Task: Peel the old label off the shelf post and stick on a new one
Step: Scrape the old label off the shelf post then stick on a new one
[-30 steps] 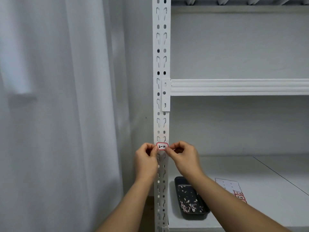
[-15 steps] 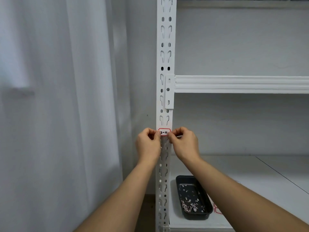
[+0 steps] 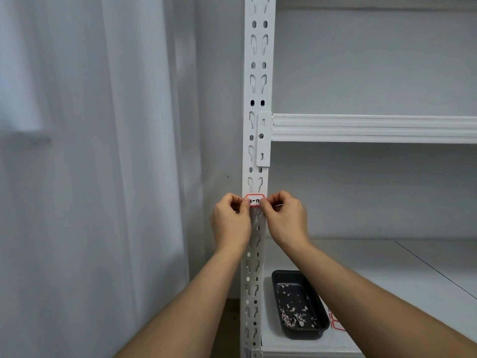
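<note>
1. Left third of the frame: a white curtain (image 3: 77,177) hangs beside the shelving, untouched.
2. Centre left: the left hand (image 3: 230,220) pinches the left edge of the label (image 3: 255,201), fingers closed narrow on it.
3. Centre: the red-bordered label sits on the post (image 3: 255,99), just below a pair of keyhole slots. A second ago both hands held it lower on the post; it has since been carried up and now lies flat against the metal, which suggests the new label is being stuck down, not peeled.
4. Centre right: the right hand (image 3: 285,219) pinches the label's right edge in the same narrow grip.
5. Lower right: a black tray (image 3: 299,304) of paper scraps rests on the shelf (image 3: 413,267), likely remains of the old label.
</note>
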